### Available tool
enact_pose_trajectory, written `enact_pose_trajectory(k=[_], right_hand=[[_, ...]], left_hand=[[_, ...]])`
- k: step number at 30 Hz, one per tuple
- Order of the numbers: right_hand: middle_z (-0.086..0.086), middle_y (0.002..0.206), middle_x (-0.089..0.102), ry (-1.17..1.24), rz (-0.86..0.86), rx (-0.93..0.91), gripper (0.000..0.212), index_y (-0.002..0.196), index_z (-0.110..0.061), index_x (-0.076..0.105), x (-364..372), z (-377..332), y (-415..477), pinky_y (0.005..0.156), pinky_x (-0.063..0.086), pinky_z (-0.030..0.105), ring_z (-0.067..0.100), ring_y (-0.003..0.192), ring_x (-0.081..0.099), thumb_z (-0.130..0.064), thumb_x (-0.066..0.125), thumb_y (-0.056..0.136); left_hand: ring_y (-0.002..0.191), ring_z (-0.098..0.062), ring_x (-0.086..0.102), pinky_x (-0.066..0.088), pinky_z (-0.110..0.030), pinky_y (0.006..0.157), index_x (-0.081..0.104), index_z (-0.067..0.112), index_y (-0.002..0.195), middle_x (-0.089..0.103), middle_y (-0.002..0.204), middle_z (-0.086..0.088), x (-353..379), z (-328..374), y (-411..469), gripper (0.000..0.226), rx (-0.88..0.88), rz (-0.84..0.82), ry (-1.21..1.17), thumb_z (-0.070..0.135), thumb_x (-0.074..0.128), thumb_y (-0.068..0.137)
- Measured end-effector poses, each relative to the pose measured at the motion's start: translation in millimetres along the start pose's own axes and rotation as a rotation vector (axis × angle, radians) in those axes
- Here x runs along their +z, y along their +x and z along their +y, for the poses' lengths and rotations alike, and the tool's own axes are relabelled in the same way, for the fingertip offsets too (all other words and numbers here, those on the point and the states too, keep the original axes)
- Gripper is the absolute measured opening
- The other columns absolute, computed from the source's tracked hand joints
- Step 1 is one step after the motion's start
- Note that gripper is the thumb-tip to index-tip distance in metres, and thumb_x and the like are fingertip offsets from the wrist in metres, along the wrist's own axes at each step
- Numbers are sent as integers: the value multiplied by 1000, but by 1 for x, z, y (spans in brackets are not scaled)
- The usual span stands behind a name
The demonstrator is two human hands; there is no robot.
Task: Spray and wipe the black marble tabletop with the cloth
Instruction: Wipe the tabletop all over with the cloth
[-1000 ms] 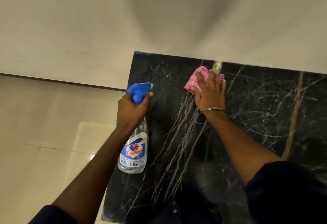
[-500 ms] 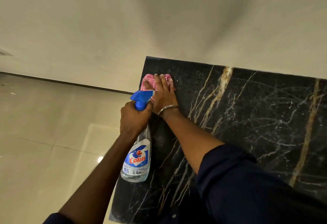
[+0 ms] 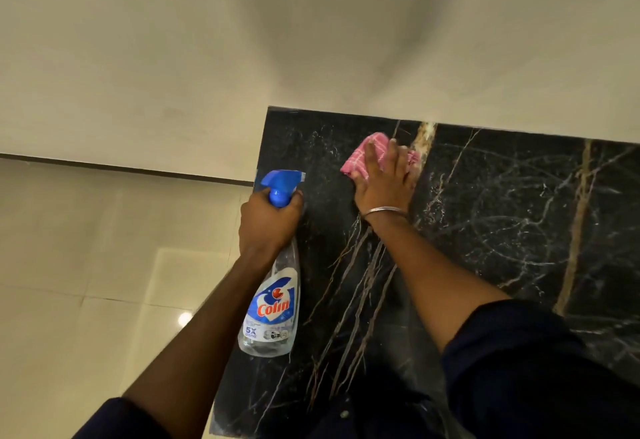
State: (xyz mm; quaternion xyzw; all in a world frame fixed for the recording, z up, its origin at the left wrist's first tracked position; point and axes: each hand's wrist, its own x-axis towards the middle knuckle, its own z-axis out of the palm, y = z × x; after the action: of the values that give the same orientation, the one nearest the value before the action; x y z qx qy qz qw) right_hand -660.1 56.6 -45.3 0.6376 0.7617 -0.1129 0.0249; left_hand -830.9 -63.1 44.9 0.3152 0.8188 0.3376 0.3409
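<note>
The black marble tabletop (image 3: 502, 230), veined in white and gold, fills the right half of the view and butts against the wall. A pink checked cloth (image 3: 363, 158) lies on it near the back edge, and my right hand (image 3: 384, 182) presses flat on the cloth with fingers spread. My left hand (image 3: 268, 220) grips the neck of a clear spray bottle (image 3: 272, 314) with a blue trigger head, held over the table's left edge with its nozzle pointing right.
A cream wall (image 3: 311, 40) rises directly behind the tabletop. Glossy beige floor tiles (image 3: 86, 282) lie left of the table, below its left edge. A thin metal bangle (image 3: 382, 210) circles my right wrist.
My right hand slid the cloth left to the table's back left corner, then back to the right along the back edge. The bottle stayed about where it was.
</note>
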Motion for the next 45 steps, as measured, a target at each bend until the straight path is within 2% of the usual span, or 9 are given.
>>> enact_pose_trajectory(k=[7,9,17,21,26,30,33,39,45], right_hand=[[11,164,8,-16,-114,-482,60,153,-26,27,10,-93,-41,120,1,56,33,150,3,-46,40,98],[10,164,9,-82,-107,-548,66,155,-30,18,9,-77,-39,121,2,54,33,150,4,-52,39,97],[12,164,8,-44,1,-118,67,156,-35,6,-4,66,-9,120,12,56,37,150,6,-52,35,99],[13,164,0,5,-1,47,68,157,-33,4,-5,52,-9,119,7,58,37,150,-1,-51,35,99],[9,164,-5,-8,-84,-234,67,155,-36,1,7,-49,-44,119,4,59,37,150,-5,-53,34,99],[6,165,-2,-30,-191,-465,60,151,-24,31,16,-124,-68,119,0,57,31,151,-6,-44,47,97],[4,165,-4,-90,-198,-515,54,147,-23,39,22,-137,-66,120,-1,56,30,151,-9,-40,48,96],[6,164,11,34,-147,-552,64,153,-24,26,12,-98,-64,121,3,52,28,151,3,-42,47,96],[7,164,8,-11,-32,-311,66,156,-37,7,3,33,-52,120,11,56,32,151,4,-51,37,98]], left_hand=[[60,-14,59,42,-19,56,61,11,90,62,68,-4,-14,-13,-22,26,-47,42,26,36,67,87],[60,-15,58,42,-21,57,61,12,87,61,68,-4,-20,-17,-24,26,-64,53,23,37,67,87],[62,-13,59,44,-21,59,60,13,91,61,69,-1,-21,-16,-33,22,-51,-12,12,34,65,89],[63,-14,60,44,-21,59,60,12,92,62,70,-1,-24,-18,-38,24,-65,13,-14,35,65,89],[59,-12,58,43,-20,58,60,12,89,60,66,0,-23,-20,-44,25,-65,4,8,36,65,89],[55,-11,55,40,-19,54,59,13,83,57,61,0,-29,-19,-49,29,-51,54,14,41,66,88],[53,-12,55,41,-20,55,60,11,83,57,60,0,-34,-22,-49,29,-44,83,9,40,66,88],[56,-13,55,40,-22,56,59,11,83,57,62,-1,-30,-20,-53,29,-55,41,38,38,67,87],[58,-10,55,38,-18,55,59,12,89,58,66,0,-20,-9,-62,20,11,-49,57,31,65,90]])
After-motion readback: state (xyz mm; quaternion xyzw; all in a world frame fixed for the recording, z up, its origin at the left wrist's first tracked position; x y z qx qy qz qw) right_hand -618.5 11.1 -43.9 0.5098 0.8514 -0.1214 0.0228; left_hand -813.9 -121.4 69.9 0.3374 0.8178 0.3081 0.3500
